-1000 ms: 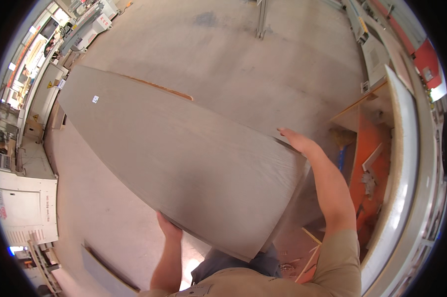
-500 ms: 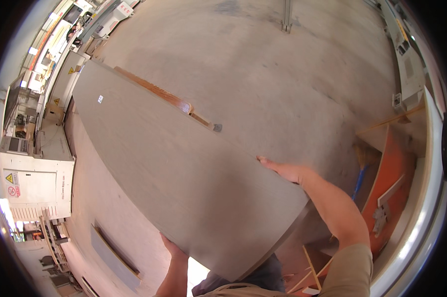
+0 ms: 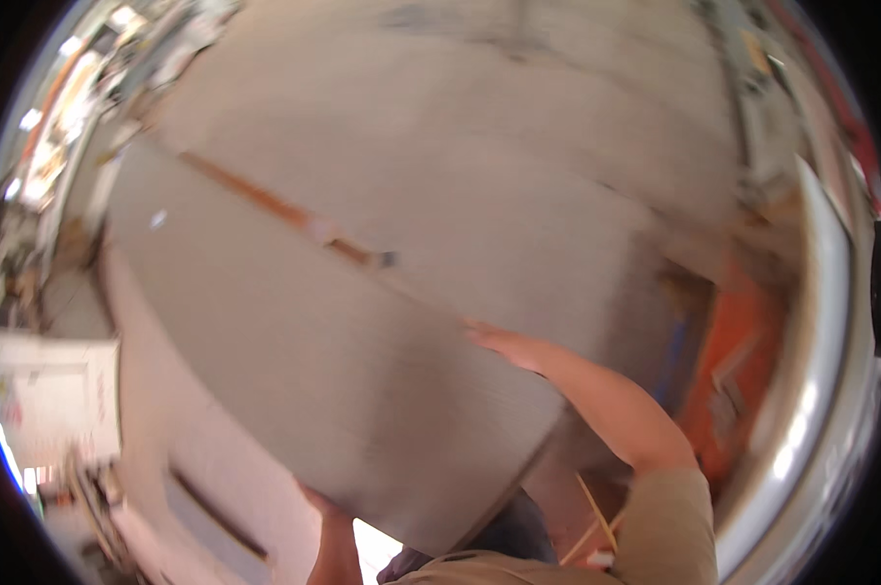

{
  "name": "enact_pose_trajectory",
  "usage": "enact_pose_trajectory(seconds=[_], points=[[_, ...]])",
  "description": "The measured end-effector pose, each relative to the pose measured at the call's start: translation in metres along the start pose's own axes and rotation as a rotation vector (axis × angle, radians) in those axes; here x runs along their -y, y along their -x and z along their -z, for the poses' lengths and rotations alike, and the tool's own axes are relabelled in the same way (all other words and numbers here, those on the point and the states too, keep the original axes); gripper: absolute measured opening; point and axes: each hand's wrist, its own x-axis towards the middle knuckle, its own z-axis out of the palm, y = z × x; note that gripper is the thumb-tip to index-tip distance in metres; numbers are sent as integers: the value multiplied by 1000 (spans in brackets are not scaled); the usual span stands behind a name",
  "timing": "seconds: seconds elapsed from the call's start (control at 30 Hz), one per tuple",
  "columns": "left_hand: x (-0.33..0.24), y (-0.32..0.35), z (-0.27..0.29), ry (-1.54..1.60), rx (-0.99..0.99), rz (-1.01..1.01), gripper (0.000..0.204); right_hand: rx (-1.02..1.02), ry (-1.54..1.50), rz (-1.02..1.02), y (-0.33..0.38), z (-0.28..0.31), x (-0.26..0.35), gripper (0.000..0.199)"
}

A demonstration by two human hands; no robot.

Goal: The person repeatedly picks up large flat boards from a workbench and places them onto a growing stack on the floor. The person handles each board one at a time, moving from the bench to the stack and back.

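A long grey board (image 3: pixel 265 302) stretches from my body toward the far left, with a small white label (image 3: pixel 158 219) near its far end. My left hand (image 3: pixel 325 502) grips its left edge close to me; most of those fingers are hidden beneath the board. On the opposite long edge, my right hand (image 3: pixel 504 343) is closed around the rim, its fingers partly hidden. The board's near end reaches my waist.
Beyond the board's right edge lies a brown wooden strip (image 3: pixel 255 198). A white machine cabinet (image 3: pixel 55 395) stands at left, with another grey panel (image 3: pixel 211 522) on the floor nearby. To the right are an orange board (image 3: pixel 728 361) and a pale curved edge (image 3: pixel 801 409).
The whole scene has slid leftward in the picture and is now blurred by motion. Both hands keep their places on the board's edges.
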Motion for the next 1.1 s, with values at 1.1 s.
enact_pose_trajectory(seconds=[1.1], points=[[47,382,-290,-387,1440,-1307,34,-2097,197,-942,650,-275,-400,66]])
